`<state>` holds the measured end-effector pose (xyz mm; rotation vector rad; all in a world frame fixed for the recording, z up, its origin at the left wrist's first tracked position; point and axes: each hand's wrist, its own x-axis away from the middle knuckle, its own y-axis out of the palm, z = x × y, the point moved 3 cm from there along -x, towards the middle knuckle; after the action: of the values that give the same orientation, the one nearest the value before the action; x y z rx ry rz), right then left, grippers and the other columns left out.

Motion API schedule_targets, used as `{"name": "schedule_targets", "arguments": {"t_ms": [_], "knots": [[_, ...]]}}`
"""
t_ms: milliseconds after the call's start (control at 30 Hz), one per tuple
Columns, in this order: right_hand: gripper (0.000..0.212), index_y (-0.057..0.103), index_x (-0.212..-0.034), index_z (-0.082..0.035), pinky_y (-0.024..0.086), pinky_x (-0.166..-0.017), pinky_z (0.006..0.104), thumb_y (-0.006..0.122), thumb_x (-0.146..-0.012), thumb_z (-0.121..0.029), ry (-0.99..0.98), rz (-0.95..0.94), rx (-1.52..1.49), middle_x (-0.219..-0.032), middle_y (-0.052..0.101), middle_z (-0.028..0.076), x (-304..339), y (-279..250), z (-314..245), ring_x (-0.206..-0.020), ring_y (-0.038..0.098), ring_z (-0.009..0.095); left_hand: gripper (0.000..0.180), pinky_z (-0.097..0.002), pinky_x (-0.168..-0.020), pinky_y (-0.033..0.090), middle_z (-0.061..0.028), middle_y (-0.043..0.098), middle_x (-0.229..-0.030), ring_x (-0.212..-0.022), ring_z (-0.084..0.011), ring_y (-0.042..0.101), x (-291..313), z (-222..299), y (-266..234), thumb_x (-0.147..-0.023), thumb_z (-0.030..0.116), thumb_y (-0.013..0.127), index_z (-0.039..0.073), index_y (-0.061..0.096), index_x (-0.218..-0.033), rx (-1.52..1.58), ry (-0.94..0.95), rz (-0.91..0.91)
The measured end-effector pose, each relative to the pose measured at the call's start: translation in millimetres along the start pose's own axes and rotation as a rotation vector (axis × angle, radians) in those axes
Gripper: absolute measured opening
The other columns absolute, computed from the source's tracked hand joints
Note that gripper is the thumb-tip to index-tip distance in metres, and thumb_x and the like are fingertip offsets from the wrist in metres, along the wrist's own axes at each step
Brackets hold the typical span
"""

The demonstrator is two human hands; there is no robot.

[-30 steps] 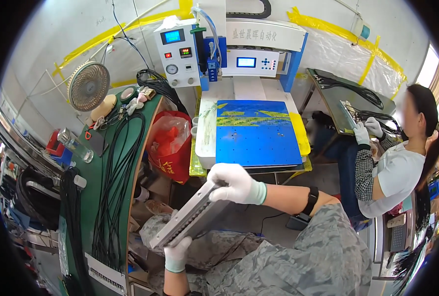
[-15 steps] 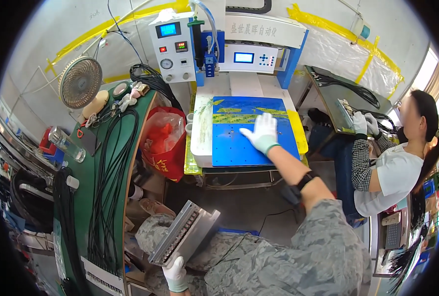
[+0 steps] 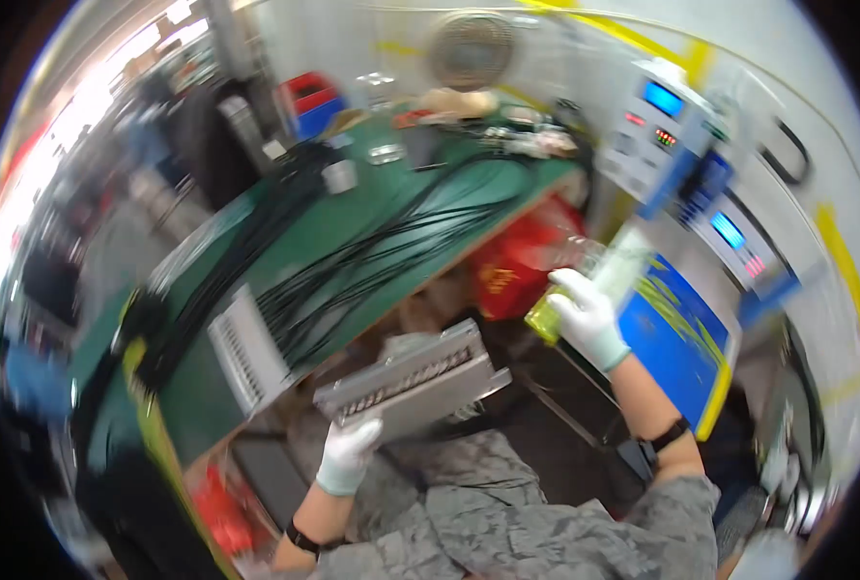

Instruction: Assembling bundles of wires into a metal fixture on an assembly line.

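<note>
A long grey metal fixture (image 3: 415, 382) with a row of small slots along it is above my lap. My left hand (image 3: 350, 452), in a white glove, grips its near left end with the thumb on the edge. My right hand (image 3: 589, 319), also gloved, is raised beside the left edge of the machine's blue plate (image 3: 676, 343). Its fingers are spread and hold nothing that I can see. Yellow-green marks run across the plate. The picture is blurred by motion.
To the left, a green table (image 3: 353, 227) carries bundles of black cables (image 3: 382, 251) and a white strip (image 3: 248, 353) with a dark row. A red bag (image 3: 517, 261) hangs between table and machine. The dispensing machine's control box (image 3: 654, 130) and a fan (image 3: 471, 50) stand behind.
My view has swung left toward the green table. My right hand has come off the blue plate to its left side. The fixture has turned flatter, still in my left hand.
</note>
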<state>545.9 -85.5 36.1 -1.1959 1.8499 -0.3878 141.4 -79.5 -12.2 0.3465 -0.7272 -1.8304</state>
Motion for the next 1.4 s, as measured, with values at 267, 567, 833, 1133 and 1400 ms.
{"name": "schedule_targets", "arguments": {"t_ms": [267,567,833,1133,1400], "knots": [[0.052,0.053,-0.134,-0.001,0.046,-0.098,0.0325,0.066,-0.09,-0.027,-0.163,-0.671,-0.312,-0.124,0.063,0.016,-150,124,-198,-0.114,0.06,0.025,0.048,-0.0423,-0.103,0.045,-0.0141,0.058,-0.13,-0.121,-0.0277,0.056,24,62,-48,-0.089,0.002,0.06,0.0,0.048,-0.136,0.121,0.182,0.202],[0.065,0.058,-0.127,-0.006,0.045,-0.095,0.0424,0.058,-0.086,-0.057,-0.901,-0.799,0.212,-0.117,0.063,0.019,-162,363,-316,-0.11,0.057,0.034,0.038,-0.0342,-0.094,0.05,-0.0113,0.064,-0.121,-0.11,-0.0217,0.063,12,57,-90,-0.09,0.006,0.064,-0.006,0.056,-0.126,0.038,0.044,0.401],[0.068,0.07,-0.107,-0.007,0.048,-0.089,0.044,0.055,-0.08,-0.069,-0.662,-0.905,0.598,-0.104,0.069,0.017,-189,361,-354,-0.103,0.062,0.034,0.036,-0.0322,-0.092,0.05,-0.011,0.065,-0.118,-0.106,-0.0189,0.063,2,59,-96,-0.088,0.006,0.067,-0.005,0.06,-0.122,0.003,0.11,0.294],[0.056,0.071,-0.089,-0.01,0.053,-0.07,0.0409,0.066,-0.074,-0.064,-0.782,-0.805,0.273,-0.081,0.069,0.015,-153,197,-362,-0.078,0.068,0.033,0.041,-0.0306,-0.087,0.05,-0.0116,0.065,-0.113,-0.101,-0.0212,0.064,15,61,-134,-0.084,0.007,0.069,-0.007,0.06,-0.121,-0.257,-0.01,0.208],[0.037,0.073,-0.09,-0.01,0.053,-0.067,0.0314,0.081,-0.07,-0.04,-0.477,0.238,0.159,-0.074,0.067,0.009,-135,-67,-299,-0.069,0.067,0.022,0.043,-0.0347,-0.093,0.049,-0.0154,0.061,-0.123,-0.111,-0.0235,0.061,-9,111,-105,-0.089,0.012,0.064,-0.006,0.055,-0.127,-0.272,0.249,-0.022]]}}
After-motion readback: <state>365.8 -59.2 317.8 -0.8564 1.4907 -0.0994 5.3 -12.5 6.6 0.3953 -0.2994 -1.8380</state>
